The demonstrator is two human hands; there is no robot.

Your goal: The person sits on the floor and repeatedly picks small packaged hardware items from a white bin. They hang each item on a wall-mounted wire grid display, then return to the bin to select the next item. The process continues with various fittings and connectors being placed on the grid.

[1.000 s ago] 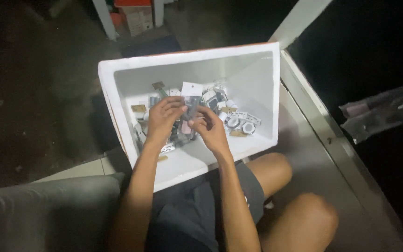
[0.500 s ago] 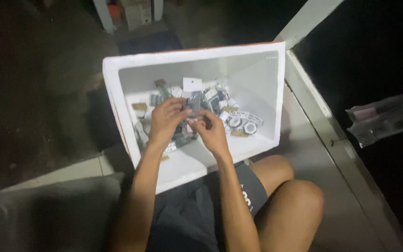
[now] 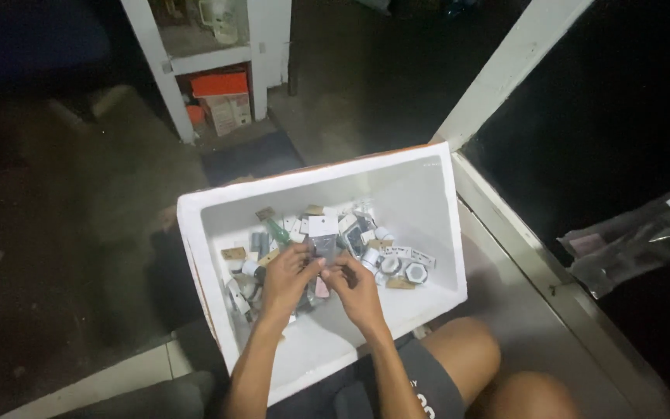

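A white foam box rests on my lap, tilted toward me. Inside lie several small packets, round white caps and card tags. My left hand and my right hand meet over the middle of the box. Both pinch a small clear plastic packet with a white card top between thumbs and fingers. The packet is held just above the pile.
My bare knees are under the box. A white shelf unit with an orange box stands at the back. A white post and ledge run on the right, with a plastic bag beyond.
The view has tipped upward, so the box sits lower in the picture and the shelf shows more. Both hands stay together on the packet over the pile.
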